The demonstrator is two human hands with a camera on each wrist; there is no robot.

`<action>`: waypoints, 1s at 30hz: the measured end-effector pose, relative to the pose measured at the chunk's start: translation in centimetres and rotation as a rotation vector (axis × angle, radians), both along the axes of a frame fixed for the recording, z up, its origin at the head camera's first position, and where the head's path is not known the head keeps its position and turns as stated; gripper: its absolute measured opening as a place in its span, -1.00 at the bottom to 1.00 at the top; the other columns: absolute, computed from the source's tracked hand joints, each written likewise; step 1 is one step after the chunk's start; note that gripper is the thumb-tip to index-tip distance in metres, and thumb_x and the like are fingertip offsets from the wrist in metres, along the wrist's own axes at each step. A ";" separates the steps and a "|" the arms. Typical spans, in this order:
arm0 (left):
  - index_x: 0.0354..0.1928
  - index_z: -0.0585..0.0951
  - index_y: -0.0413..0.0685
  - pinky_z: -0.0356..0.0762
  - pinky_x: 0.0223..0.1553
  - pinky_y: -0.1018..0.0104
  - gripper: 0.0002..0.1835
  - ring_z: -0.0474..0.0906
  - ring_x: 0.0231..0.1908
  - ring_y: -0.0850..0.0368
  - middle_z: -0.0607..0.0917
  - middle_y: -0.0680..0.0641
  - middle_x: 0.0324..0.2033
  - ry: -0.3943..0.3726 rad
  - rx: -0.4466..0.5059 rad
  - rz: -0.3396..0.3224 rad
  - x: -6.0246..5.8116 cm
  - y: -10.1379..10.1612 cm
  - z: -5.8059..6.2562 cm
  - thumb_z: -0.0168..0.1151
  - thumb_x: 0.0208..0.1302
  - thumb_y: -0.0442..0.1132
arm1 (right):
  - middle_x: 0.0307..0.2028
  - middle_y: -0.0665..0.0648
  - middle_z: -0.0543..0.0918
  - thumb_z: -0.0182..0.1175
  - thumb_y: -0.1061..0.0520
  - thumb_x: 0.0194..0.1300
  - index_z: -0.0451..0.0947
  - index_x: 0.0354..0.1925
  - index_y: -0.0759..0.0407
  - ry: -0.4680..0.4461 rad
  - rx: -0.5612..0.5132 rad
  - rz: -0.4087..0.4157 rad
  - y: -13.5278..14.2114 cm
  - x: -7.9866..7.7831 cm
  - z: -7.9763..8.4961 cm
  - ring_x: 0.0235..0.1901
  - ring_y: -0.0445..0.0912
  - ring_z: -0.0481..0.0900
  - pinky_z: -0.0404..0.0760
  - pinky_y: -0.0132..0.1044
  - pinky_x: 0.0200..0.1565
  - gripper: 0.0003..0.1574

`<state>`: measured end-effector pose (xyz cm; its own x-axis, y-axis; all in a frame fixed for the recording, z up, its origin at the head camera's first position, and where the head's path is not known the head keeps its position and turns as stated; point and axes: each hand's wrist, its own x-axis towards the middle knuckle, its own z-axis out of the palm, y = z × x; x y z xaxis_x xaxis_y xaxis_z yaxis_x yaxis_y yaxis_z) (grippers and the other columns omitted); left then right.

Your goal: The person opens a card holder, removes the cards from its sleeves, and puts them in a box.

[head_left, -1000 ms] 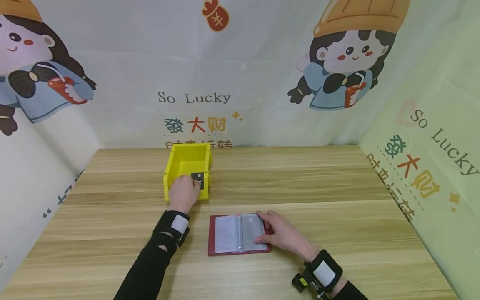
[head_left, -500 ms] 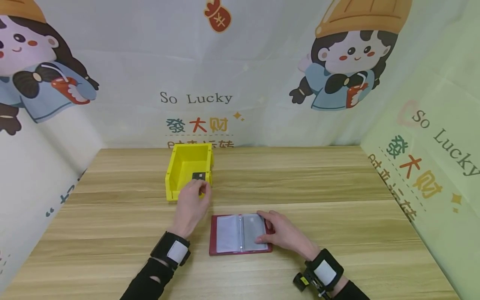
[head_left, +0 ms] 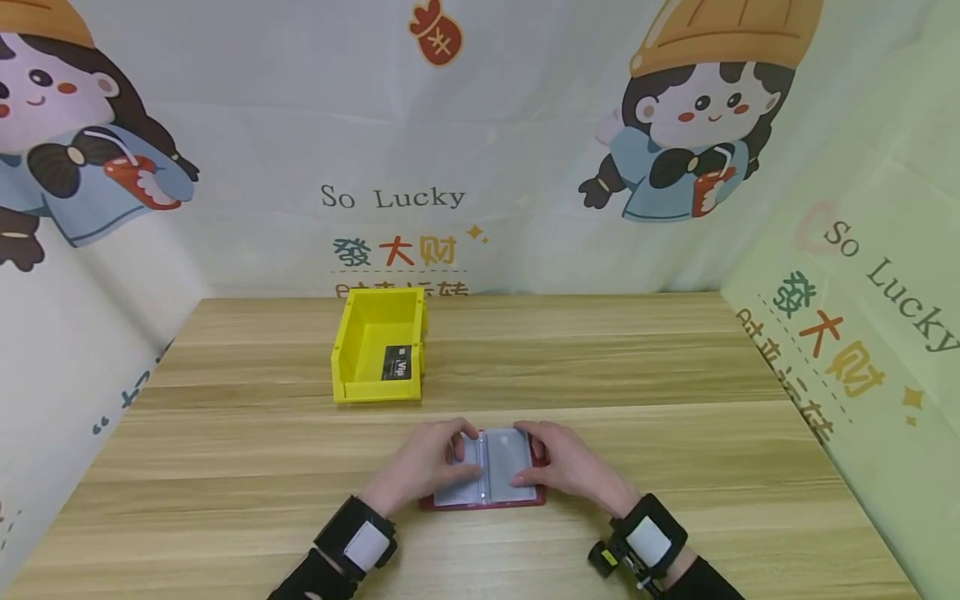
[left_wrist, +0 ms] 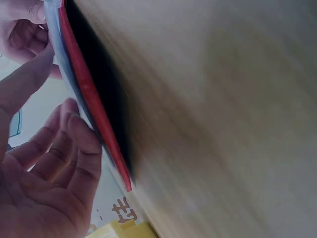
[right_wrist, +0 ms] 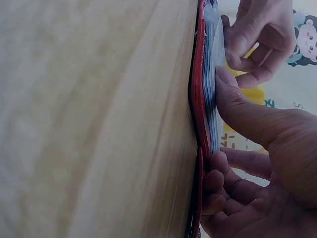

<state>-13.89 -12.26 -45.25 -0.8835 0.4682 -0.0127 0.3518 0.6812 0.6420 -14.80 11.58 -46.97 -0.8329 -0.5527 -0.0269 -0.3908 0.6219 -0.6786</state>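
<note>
A small card album [head_left: 511, 467] with a red cover and clear pocket pages lies open on the table. My right hand [head_left: 562, 462] grips its right side, thumb on the page and fingers at the far edge. In the right wrist view the stacked pages [right_wrist: 210, 89] show edge-on beside the thumb. My left hand [head_left: 431, 462] reaches over the left page, fingers bent, index finger and thumb near the ring spine. Whether the left fingers pinch anything, I cannot tell. A black card marked "Vip" [head_left: 397, 363] lies inside the yellow bin [head_left: 341, 354].
The bin stands behind the album, a little to the left, its low front toward me. Wood-grain tabletop [head_left: 637, 367] surrounds both. A printed cloth [head_left: 525, 150] with cartoon figures hangs behind the table and along its sides.
My left hand has come out of the yellow bin and moved right and nearer, onto the album's left page. The Vip card in the bin shows fully now. My right hand has stayed put.
</note>
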 end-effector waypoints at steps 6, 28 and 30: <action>-0.03 0.52 -0.11 0.42 -0.42 0.31 -0.45 0.39 -0.46 0.20 0.52 0.01 -0.45 -0.015 0.016 -0.030 -0.1 0.0 -0.2 0.51 -0.09 -0.16 | -0.33 0.00 0.48 0.42 -0.03 0.01 0.37 0.17 0.30 -0.019 -0.007 0.000 0.0 -0.1 0.1 -0.38 -0.16 0.37 0.38 -0.29 -0.40 -0.17; -0.15 0.54 -0.11 0.39 -0.48 0.34 -0.52 0.38 -0.48 0.17 0.49 -0.04 -0.49 -0.106 0.043 0.003 -0.4 0.0 -0.5 0.53 -0.15 -0.21 | -0.54 -0.01 0.44 0.40 -0.01 0.06 0.49 -0.08 0.21 0.030 -0.091 -0.098 -0.2 -0.3 0.3 -0.57 -0.22 0.35 0.28 -0.39 -0.57 -0.48; -0.15 0.54 -0.11 0.39 -0.48 0.34 -0.52 0.38 -0.48 0.17 0.49 -0.03 -0.49 -0.106 0.045 0.000 -0.4 -0.1 -0.5 0.53 -0.15 -0.22 | -0.54 -0.01 0.43 0.40 -0.01 0.05 0.49 -0.12 0.21 0.009 -0.125 -0.116 -0.2 -0.3 0.3 -0.58 -0.23 0.35 0.27 -0.41 -0.57 -0.50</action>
